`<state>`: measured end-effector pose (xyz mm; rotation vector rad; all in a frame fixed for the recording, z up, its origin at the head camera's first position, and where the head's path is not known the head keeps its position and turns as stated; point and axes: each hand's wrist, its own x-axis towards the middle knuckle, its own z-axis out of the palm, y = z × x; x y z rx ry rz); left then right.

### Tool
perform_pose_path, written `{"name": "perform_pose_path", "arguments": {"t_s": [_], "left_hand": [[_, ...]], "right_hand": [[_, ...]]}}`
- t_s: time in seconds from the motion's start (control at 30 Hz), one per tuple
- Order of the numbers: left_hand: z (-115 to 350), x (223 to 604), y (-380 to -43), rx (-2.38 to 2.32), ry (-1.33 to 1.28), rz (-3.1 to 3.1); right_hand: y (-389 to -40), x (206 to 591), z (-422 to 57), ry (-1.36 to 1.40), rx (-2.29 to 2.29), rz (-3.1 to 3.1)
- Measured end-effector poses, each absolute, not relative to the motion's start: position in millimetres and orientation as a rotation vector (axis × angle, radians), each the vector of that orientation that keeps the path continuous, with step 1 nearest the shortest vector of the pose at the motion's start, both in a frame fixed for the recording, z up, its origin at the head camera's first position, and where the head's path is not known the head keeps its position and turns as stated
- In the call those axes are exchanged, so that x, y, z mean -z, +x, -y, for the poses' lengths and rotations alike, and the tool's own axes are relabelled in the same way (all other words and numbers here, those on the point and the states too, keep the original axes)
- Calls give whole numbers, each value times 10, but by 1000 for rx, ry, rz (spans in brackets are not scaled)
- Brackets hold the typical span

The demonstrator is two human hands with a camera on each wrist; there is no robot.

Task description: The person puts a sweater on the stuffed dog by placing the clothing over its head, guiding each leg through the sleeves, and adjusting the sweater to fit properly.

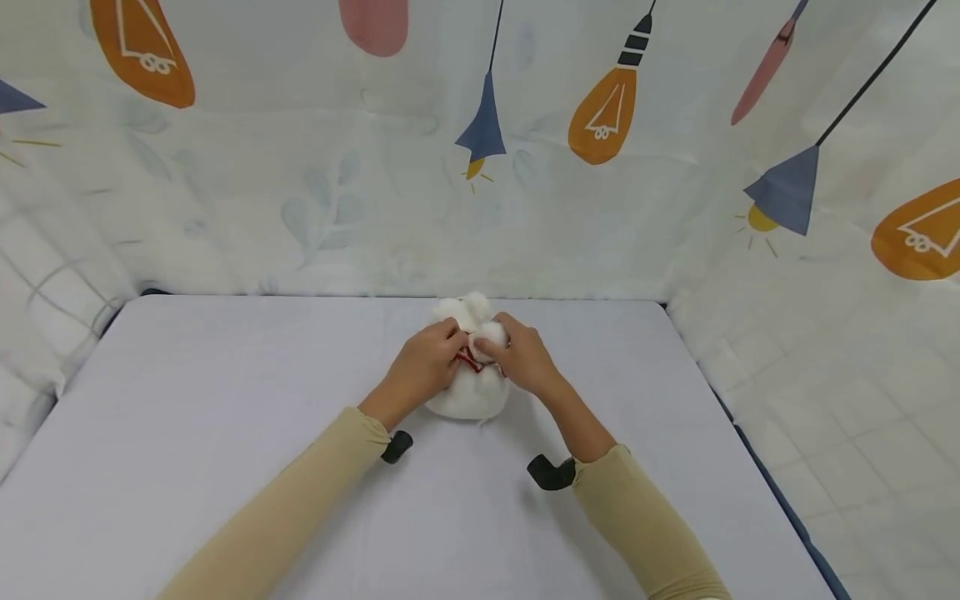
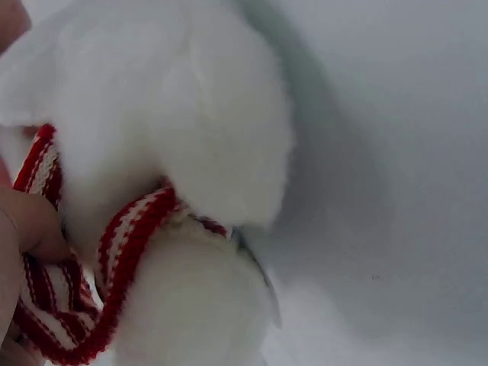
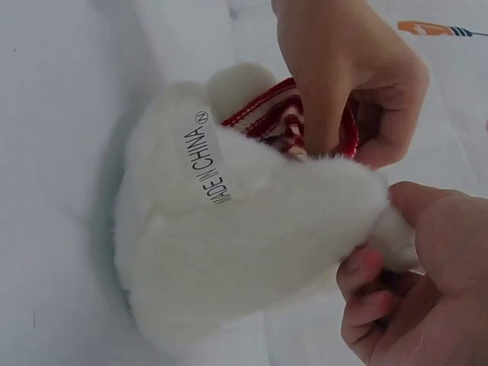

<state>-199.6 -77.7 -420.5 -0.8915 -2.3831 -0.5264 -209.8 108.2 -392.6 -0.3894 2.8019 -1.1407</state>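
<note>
A white plush toy (image 1: 468, 398) with a red-and-white striped knitted scarf (image 1: 470, 360) is on the table between my hands. My left hand (image 1: 427, 362) is at the toy's left side. In the right wrist view its fingers are curled into the scarf (image 3: 263, 108), gripping it. My right hand (image 1: 527, 360) pinches a narrow white part of the toy; the right wrist view shows thumb and fingers closed on that end. A "MADE IN CHINA" tag (image 3: 202, 156) lies on the white fur. In the left wrist view a loop of scarf (image 2: 133, 236) hangs off the fur.
The toy is near the far edge of a white-covered table (image 1: 247, 417). Behind it stands a pale curtain (image 1: 420, 208) printed with lamps and bulbs. Black camera pieces (image 1: 551, 473) jut from both wrists over the table.
</note>
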Motion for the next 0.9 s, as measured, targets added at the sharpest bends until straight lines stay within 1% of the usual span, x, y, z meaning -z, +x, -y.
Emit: {"name": "perform_pose_path", "arguments": {"t_s": [0.17,0.3,0.43,0.67,0.73,0.9], "left_hand": [[751,4225,-1986,357,-860,2366],[774,4234,-1948,317,-824,2449],[809,4229,-1907,442,-769,2479],[823,4257,-1855,824,-597,2465],[798,4262,-1839,881,-606,2432],[671,4310,-1760,918,-726,2367]], "right_hand": [[-2152,3982,-1125,-348,1311,-2786],[-2165,3998,-1148,-285,1401,-2717],[-2164,3999,-1160,-244,1357,-2718],[-2144,3969,-1151,-178,1214,-2752],[-2146,3966,-1147,-183,1184,-2751],[-2139,3970,-1149,-177,1157,-2774]]}}
